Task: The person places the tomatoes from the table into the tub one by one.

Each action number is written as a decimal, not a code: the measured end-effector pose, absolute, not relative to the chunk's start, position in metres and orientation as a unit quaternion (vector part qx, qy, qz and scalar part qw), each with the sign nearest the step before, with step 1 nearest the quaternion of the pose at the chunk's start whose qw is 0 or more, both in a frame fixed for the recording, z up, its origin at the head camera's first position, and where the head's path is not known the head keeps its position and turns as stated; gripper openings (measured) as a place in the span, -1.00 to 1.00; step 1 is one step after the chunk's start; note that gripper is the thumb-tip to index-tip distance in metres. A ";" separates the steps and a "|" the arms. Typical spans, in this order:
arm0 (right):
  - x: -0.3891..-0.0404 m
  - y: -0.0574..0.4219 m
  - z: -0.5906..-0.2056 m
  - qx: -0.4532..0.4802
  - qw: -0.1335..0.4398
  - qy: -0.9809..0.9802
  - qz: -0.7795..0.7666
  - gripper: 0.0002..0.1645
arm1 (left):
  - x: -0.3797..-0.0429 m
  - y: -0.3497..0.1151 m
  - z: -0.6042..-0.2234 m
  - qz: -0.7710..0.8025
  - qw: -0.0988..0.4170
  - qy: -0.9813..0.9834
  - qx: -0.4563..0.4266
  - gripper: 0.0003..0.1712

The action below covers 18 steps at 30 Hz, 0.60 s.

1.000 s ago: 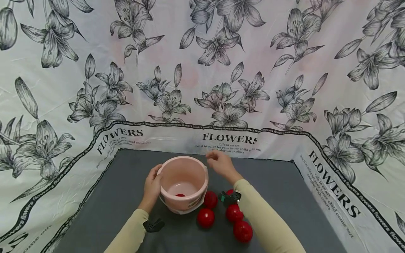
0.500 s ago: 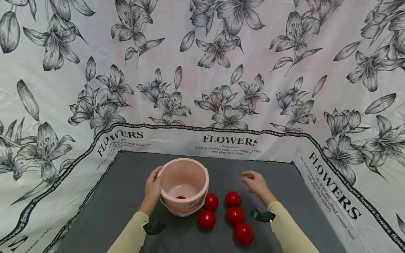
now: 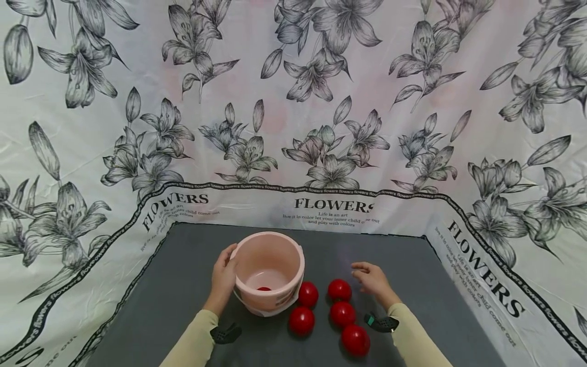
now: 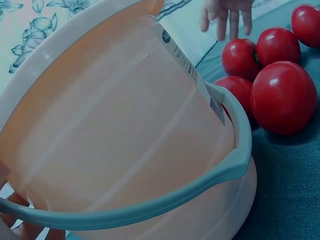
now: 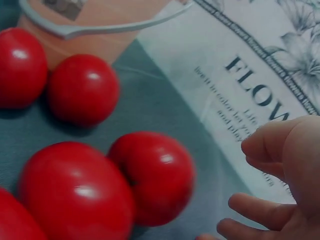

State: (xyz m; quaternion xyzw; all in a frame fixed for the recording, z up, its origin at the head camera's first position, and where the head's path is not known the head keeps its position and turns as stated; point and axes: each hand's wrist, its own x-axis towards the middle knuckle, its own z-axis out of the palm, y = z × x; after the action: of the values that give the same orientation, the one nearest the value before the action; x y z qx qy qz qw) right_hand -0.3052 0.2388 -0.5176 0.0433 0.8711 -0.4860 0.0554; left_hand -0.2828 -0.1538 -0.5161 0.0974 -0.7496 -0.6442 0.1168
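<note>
A pale pink bucket (image 3: 270,300) stands on the dark table, tilted slightly toward me. My left hand (image 3: 223,279) grips its left side near the rim; in the left wrist view those fingers (image 4: 25,227) show behind the handle (image 4: 150,210). Inside the bucket, part of a red tomato (image 3: 263,289) shows. Several more tomatoes lie to its right, among them a rear one (image 3: 339,289) and a front one (image 3: 355,340). My right hand (image 3: 372,281) hovers just right of the rear tomato, fingers loosely bent, holding nothing.
Two tomatoes sit close against the bucket's right side, the nearer one (image 3: 301,321) in front of the other (image 3: 308,294). A white flower-printed cloth (image 3: 257,204) borders the dark tabletop (image 3: 412,275) at the back and sides.
My right hand has drawn back from behind the bucket to the right, beside the tomatoes, uncovering the rear one. My left hand keeps its grip on the bucket. The view has tipped slightly.
</note>
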 end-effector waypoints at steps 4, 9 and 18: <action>-0.302 0.231 -0.531 0.031 0.066 0.871 -0.485 -0.56 | -0.282 -0.154 -0.516 -0.642 0.122 -0.751 0.092 -0.50; -0.301 0.223 -0.547 -0.019 0.080 0.871 -0.484 -0.55 | -0.280 -0.155 -0.520 -0.641 0.125 -0.752 0.093 -0.50; -0.306 0.214 -0.552 -0.082 0.098 0.877 -0.464 -0.57 | -0.282 -0.153 -0.520 -0.638 0.140 -0.753 0.080 -0.50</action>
State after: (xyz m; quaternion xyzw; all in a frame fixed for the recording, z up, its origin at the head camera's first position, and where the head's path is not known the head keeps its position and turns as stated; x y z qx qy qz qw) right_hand -0.3055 0.2137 -0.5515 -0.0816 0.8766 -0.4640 0.0982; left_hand -0.2820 -0.1531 -0.5204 0.0801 -0.7530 -0.6380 0.1397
